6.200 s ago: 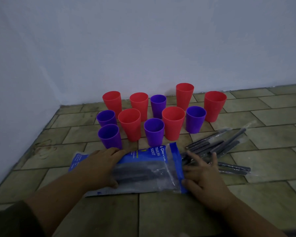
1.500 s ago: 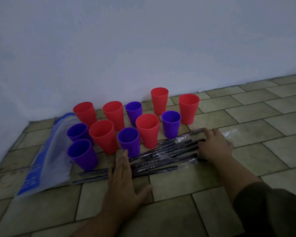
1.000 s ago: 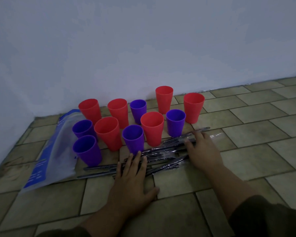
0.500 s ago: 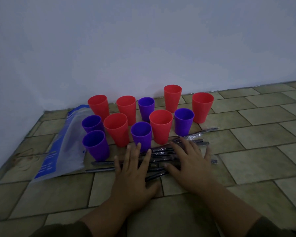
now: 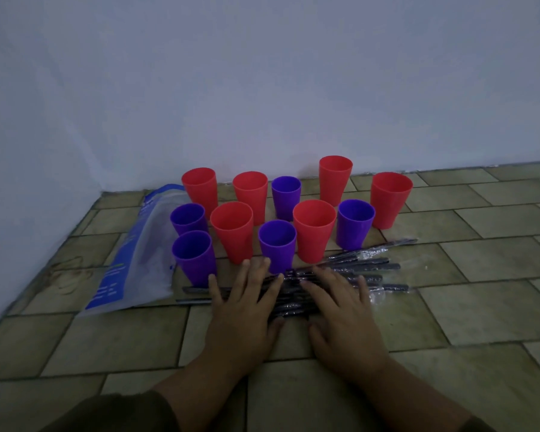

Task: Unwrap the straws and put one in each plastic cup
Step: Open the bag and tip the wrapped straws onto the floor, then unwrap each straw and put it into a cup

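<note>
I am logging fingers (image 5: 244, 280) lying straight and slightly spread, left hand (image 5: 240, 310) and right hand (image 5: 340, 310) pressing flat, side by side, on the wrapped straws (image 5: 370, 269). Straws are lying on the tiled floor (image 5: 449, 307) just before the red and purple cups (image 5: 231, 229), plastic bag (image 5: 138, 254) lying at their left

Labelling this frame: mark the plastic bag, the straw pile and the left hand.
plastic bag (image 5: 148, 244), head view, clear middle panel.
straw pile (image 5: 370, 267), head view, exposed right ends.
left hand (image 5: 240, 311), head view, back of hand.
</note>
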